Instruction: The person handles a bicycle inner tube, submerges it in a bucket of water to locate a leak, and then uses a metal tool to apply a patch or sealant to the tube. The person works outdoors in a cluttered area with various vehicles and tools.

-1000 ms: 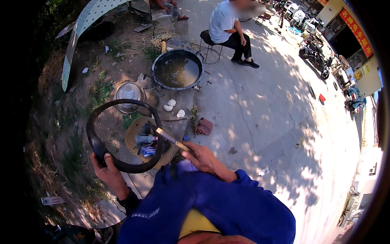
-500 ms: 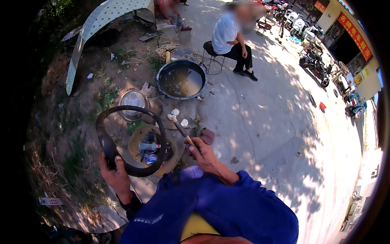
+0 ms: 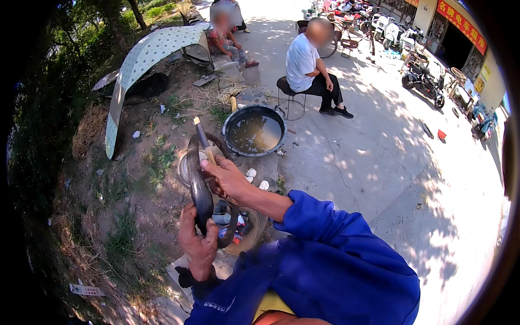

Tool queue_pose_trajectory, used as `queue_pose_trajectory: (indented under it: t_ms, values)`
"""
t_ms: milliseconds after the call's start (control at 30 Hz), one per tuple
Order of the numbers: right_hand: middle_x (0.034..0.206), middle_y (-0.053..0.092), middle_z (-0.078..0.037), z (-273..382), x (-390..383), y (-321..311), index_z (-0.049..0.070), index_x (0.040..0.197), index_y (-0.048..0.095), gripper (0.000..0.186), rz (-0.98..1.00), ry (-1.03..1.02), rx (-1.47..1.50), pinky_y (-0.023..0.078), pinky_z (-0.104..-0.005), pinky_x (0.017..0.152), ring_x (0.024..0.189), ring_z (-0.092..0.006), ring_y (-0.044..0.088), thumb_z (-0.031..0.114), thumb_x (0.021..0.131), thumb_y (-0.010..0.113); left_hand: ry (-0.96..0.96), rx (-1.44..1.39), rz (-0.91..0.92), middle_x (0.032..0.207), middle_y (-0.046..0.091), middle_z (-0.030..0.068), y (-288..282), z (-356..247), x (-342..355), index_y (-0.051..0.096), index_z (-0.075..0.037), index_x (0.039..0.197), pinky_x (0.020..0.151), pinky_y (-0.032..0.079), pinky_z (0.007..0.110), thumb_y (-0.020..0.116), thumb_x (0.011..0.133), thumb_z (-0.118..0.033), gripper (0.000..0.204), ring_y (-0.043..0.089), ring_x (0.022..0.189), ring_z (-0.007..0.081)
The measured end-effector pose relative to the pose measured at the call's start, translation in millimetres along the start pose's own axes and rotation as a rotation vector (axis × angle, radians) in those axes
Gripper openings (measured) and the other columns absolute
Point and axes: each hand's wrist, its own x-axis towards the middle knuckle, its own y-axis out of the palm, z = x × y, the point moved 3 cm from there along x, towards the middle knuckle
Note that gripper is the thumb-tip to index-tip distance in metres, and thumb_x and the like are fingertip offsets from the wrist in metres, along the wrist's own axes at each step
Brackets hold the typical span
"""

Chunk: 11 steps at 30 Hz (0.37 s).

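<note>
A black rubber inner tube [image 3: 201,200], partly inflated, is in front of me. My left hand [image 3: 199,241] grips its lower part, thumb on one side and fingers on the other. In my right hand [image 3: 230,179] is a rod-shaped tool [image 3: 201,134] with a dark shaft and a pale tip that points up and away. The right hand lies against the upper part of the tube, and some of its fingers are hidden behind it. Below the tube sits a tan basket [image 3: 250,242] holding bottles and small items, partly covered by the tube.
A black basin [image 3: 254,154] of murky water stands ahead, beside a round metal pot [image 3: 185,169] and white crumpled lumps [image 3: 264,185]. One person [image 3: 306,65] sits on a stool [image 3: 287,89]; others are farther back. A dotted umbrella [image 3: 146,57] lies on the left; scooters [image 3: 398,32] line the right.
The tube has turned from face-on to nearly edge-on. My right hand has moved left and up with the tool, onto the tube. The view has shifted, showing more of the background.
</note>
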Motion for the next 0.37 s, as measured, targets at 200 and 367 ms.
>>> queue_pose_trajectory:
  t_ms: [200, 367]
  values:
    - [0.093, 0.074, -0.009, 11, 13, -2, 0.008, 0.110, 0.051, 0.029, -0.059, -0.063, 0.110, 0.029, -0.0194, 0.035, 0.043, -0.0033, 0.044, 0.027, 0.099, 0.069, -0.175, -0.135, 0.049, 0.129, 0.060, 0.0137, 9, -2, 0, 0.058, 0.004, 0.128, 0.103, 0.044, 0.034, 0.058, 0.085, 0.003, 0.043, 0.059, 0.115, 0.0220]
    - [0.072, 0.063, -0.004, 43, 31, -7, 0.009, 0.097, 0.049, 0.023, 0.020, -0.274, 0.002, 0.036, -0.0219, 0.033, 0.042, -0.0064, 0.048, 0.018, 0.097, 0.070, -0.248, -0.065, 0.014, 0.140, 0.058, 0.0147, -8, 3, -15, 0.056, 0.004, 0.136, 0.109, 0.042, 0.035, 0.063, 0.090, 0.000, 0.046, 0.056, 0.126, 0.0231]
